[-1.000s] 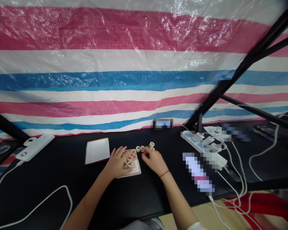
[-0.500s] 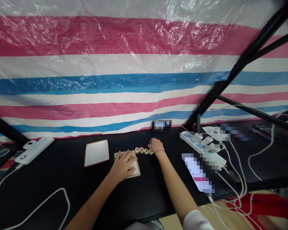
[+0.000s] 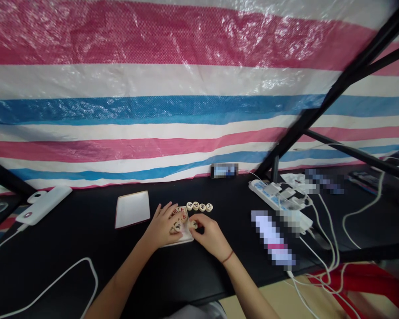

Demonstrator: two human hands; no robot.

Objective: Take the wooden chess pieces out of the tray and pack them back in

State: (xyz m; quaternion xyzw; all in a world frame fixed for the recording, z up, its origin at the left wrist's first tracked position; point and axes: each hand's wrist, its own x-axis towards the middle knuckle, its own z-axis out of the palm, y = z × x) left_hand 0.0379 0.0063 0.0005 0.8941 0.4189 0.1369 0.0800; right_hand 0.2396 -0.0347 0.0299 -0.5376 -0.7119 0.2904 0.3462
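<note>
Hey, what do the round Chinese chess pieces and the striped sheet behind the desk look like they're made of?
The Chinese chess pieces look like pale wood or wood-toned plastic, smooth with a slight sheen; their carved-looking characters are too small to settle it. The striped sheet looks like woven plastic tarpaulin, glossy and crinkled, with a fine woven grid showing in the stripes.
</note>
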